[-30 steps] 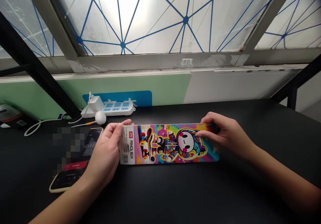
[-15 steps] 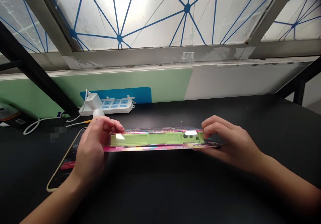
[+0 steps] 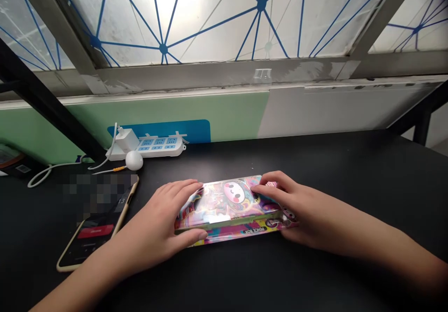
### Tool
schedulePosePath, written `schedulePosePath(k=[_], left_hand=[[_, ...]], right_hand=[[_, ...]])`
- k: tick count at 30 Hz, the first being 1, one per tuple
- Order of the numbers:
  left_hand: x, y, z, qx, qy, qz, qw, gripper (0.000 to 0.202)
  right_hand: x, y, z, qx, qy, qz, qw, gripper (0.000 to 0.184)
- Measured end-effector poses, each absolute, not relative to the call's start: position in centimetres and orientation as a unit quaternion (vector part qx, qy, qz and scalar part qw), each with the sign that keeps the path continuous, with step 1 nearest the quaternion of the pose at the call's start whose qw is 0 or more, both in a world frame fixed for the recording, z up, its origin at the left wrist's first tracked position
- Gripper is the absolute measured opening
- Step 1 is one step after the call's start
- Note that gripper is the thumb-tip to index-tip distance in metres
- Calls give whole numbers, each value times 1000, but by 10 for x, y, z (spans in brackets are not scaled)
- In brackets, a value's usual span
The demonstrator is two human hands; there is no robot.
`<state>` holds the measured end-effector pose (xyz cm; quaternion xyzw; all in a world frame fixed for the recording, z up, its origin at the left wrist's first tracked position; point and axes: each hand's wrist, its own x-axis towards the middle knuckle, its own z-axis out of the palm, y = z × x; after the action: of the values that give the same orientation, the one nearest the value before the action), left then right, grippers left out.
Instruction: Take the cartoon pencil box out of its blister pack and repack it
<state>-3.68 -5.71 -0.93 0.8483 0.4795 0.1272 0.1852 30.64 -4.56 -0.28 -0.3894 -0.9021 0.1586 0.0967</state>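
Note:
A colourful pencil box (image 3: 231, 202) with a cartoon figure on its lid lies flat on the black table (image 3: 315, 162) in front of me. My left hand (image 3: 164, 223) grips its left end, thumb on the near edge and fingers over the top. My right hand (image 3: 297, 209) holds the right end the same way, fingers curled over the lid. The box's near side shows a green edge and the words PENCIL BOX.
A phone (image 3: 94, 230) with a lit screen lies left of my left hand. Behind it a white power strip (image 3: 154, 146) with a charger, a white ball-shaped object (image 3: 134, 161) and cables sit against the green wall panel. A black diagonal frame bar (image 3: 45, 102) rises at left.
The pencil box was tipped up on edge, showing its green side, then turned over and laid flat. Both hands came closer together with it and now rest over its ends.

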Motion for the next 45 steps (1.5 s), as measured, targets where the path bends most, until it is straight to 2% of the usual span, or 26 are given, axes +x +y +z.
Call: schedulePosePath(k=[6,10,12,14,16,18,24,30,33,39,43,45], left_hand=[[-41,-55,-11,873,455,122,127,66],[-40,-54,-14,879,445,131,109,66],[-40,-54,-16,880,442,138,105,66],[-40,-55,-18,884,434,146,91,67],[-41,-56,-19,891,421,156,58,70],[-40,-58,-18,897,409,168,6,71],[-33,-64,-17,888,387,208,-134,65],[-34,-61,-16,883,399,228,-94,80],[-39,-55,-12,858,430,275,-59,82],[-48,-48,-7,798,481,363,8,63],[-45,-54,-7,821,425,374,-73,47],[-42,-56,-9,836,406,349,-120,45]], right_hand=[[304,-45,1,-395,-891,203,95,69],[304,-39,-1,-402,-885,193,134,62],[308,-34,-4,-409,-880,192,144,67],[313,-29,-9,-417,-874,204,143,82],[319,-24,-14,-426,-864,228,142,97],[323,-19,-18,-436,-850,251,155,103],[322,-13,-19,-485,-784,278,269,79],[318,-15,-11,-485,-742,342,312,69],[317,-16,-7,-482,-748,329,316,67],[315,-20,-5,-463,-770,252,360,67],[314,-22,-7,-403,-808,115,413,50],[314,-22,-8,-377,-832,66,401,39]])
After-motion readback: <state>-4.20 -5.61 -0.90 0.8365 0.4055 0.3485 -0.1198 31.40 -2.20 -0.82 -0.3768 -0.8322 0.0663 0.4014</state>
